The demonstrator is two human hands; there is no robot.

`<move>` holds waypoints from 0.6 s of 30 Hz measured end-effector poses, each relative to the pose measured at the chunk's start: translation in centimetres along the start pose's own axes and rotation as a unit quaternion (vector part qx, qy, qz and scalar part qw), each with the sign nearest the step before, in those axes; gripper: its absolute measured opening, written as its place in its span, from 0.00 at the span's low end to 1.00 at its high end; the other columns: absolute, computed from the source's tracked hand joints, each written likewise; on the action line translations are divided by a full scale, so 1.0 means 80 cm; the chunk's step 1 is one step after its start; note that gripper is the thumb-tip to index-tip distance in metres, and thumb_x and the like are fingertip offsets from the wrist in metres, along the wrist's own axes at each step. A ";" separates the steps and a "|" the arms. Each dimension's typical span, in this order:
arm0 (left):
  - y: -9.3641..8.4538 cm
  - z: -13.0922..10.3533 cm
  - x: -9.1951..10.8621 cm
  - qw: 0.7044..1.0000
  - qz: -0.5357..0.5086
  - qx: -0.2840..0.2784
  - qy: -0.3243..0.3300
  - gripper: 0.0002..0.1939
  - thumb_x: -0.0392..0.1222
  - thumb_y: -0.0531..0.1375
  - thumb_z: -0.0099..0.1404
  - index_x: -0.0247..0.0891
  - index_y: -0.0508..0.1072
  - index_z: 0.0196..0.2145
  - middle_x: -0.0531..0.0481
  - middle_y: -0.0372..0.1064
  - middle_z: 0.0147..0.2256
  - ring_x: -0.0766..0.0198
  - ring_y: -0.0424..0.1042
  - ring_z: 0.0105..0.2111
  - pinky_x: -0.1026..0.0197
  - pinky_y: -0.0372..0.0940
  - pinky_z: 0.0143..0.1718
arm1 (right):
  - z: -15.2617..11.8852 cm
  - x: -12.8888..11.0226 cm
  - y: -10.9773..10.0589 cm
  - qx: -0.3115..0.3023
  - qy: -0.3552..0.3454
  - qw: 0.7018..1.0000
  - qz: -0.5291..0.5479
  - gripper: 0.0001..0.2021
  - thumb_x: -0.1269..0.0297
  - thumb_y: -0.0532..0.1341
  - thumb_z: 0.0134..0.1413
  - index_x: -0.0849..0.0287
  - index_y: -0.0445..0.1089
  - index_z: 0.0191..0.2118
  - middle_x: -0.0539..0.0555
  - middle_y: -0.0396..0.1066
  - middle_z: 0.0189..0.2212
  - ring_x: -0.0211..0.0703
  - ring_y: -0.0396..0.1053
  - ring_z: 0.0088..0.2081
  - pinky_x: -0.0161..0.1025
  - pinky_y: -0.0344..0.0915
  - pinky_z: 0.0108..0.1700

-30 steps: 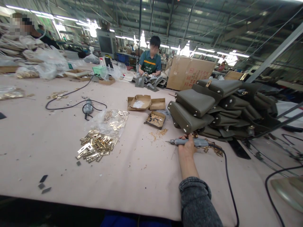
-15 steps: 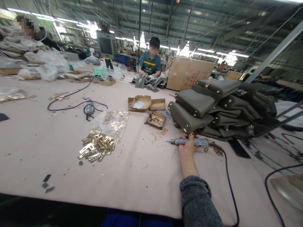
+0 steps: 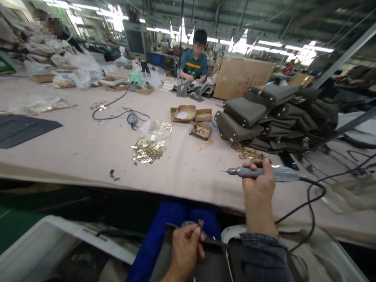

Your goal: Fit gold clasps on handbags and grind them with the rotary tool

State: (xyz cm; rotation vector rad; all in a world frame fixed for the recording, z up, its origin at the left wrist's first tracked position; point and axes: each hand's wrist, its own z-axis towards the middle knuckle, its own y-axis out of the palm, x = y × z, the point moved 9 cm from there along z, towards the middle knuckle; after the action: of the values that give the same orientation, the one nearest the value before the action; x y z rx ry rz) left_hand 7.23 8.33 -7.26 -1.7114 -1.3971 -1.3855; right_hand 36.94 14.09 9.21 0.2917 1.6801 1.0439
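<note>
My right hand (image 3: 260, 176) is wrapped round a grey electric screwdriver (image 3: 282, 173), whose thin bit points left above the table. Low in the view, my left hand (image 3: 188, 244) pinches a small metal plate (image 3: 200, 224) between thumb and fingers, over a dark olive bag piece (image 3: 213, 260) on my lap. A heap of gold metal plates (image 3: 148, 149) lies on the table (image 3: 182, 172), partly in a clear plastic bag. Small gold screws fill a cardboard tray (image 3: 201, 131), and some are scattered beside it. More gold pieces (image 3: 245, 152) lie beyond my right hand.
Olive bags (image 3: 264, 113) are stacked at the right. Another screwdriver (image 3: 132, 118) with a looped cord lies left of centre. A dark flat sheet (image 3: 26, 129) is at the far left. Across the table a person (image 3: 194, 64) works beside a large carton (image 3: 242, 78).
The view has tilted down and turned left. My right hand has pulled back from the bag stack with the screwdriver. My left hand, the metal plate and the bag piece have come into view.
</note>
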 end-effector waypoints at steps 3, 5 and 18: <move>0.003 -0.021 0.007 1.000 0.019 0.004 0.006 0.21 0.54 0.59 0.68 0.34 0.76 0.27 0.52 0.66 0.12 0.68 0.62 0.11 0.68 0.53 0.17 | -0.093 -0.026 -0.008 -0.051 -0.029 0.996 -0.062 0.10 0.66 0.68 0.56 0.56 0.63 0.36 0.44 0.67 0.30 0.30 0.61 0.23 0.35 0.70 0.32; 0.002 -0.032 0.012 1.000 0.022 0.011 0.005 0.19 0.52 0.59 0.68 0.34 0.76 0.27 0.52 0.66 0.12 0.67 0.63 0.11 0.67 0.53 0.16 | -0.152 -0.033 -0.018 -0.061 -0.051 0.992 -0.102 0.09 0.67 0.67 0.57 0.55 0.64 0.36 0.45 0.68 0.29 0.32 0.62 0.23 0.37 0.70 0.31; -0.002 -0.051 0.018 0.999 0.045 0.017 0.020 0.17 0.50 0.59 0.68 0.38 0.74 0.25 0.53 0.66 0.12 0.65 0.64 0.12 0.65 0.56 0.17 | -0.261 -0.015 -0.034 -0.109 -0.110 0.962 -0.226 0.09 0.65 0.64 0.62 0.59 0.69 0.31 0.48 0.70 0.27 0.35 0.64 0.22 0.38 0.66 0.28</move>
State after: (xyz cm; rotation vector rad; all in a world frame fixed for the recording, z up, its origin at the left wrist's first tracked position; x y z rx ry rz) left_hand 5.46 5.40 -4.61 -1.6943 -1.2984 -1.3323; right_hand 19.98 1.51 8.62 -0.1168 1.3305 0.8069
